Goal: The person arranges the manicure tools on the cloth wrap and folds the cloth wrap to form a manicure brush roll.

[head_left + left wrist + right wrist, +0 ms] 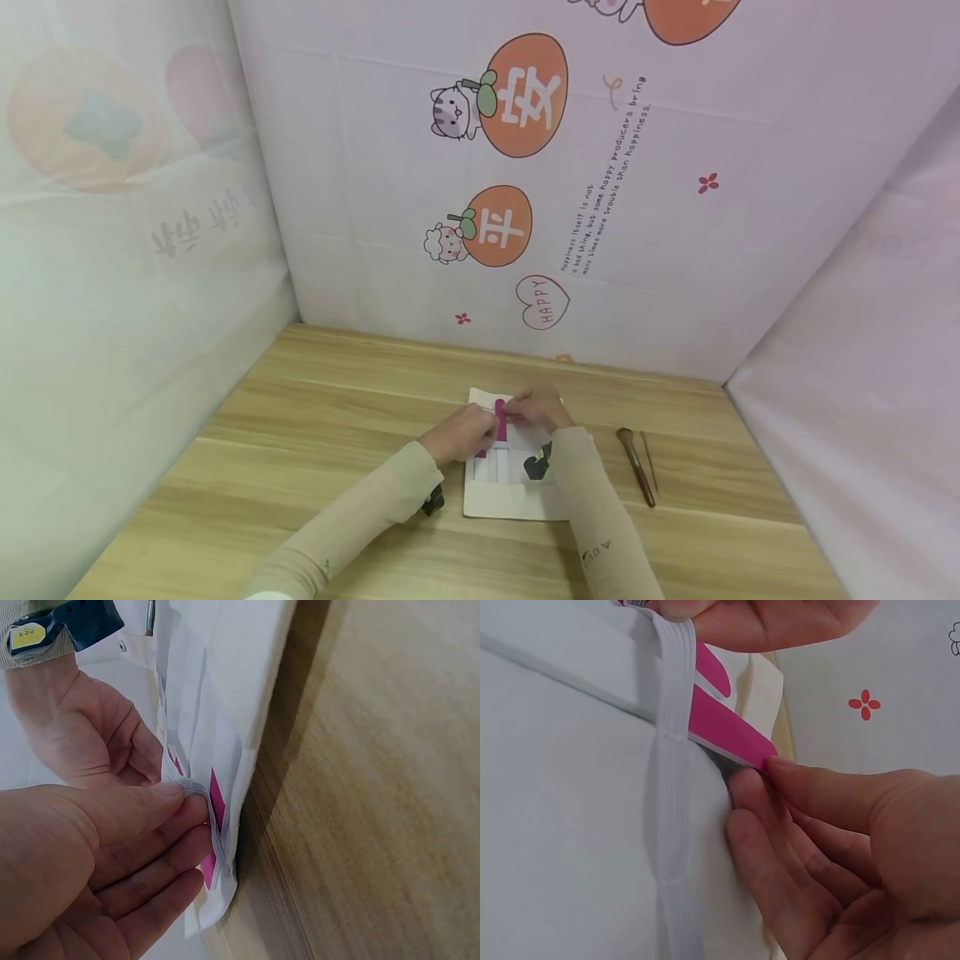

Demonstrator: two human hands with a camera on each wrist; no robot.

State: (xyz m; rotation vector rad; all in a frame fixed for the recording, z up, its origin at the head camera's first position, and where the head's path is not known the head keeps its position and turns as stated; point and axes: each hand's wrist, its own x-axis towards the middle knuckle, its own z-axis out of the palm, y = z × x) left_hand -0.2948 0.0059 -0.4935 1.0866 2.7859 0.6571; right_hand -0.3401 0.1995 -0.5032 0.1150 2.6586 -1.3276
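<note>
1. Elastic band: woven cloth, finely ribbed, matt.
2. Magenta strip: matt, smooth-looking.
3. White case: matt, cloth-like.
4. Surface: wood-grained, smooth, faint sheen.
5. Brush: fibrous head, wood-like handle.
6. Backdrop: printed cloth, matt, lightly creased.

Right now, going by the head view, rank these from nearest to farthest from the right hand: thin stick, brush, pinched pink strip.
1. Pink strip: pinched by the right hand, at its left.
2. Brush: off to the hand's right.
3. Thin stick: just past the brush, farther right.
</note>
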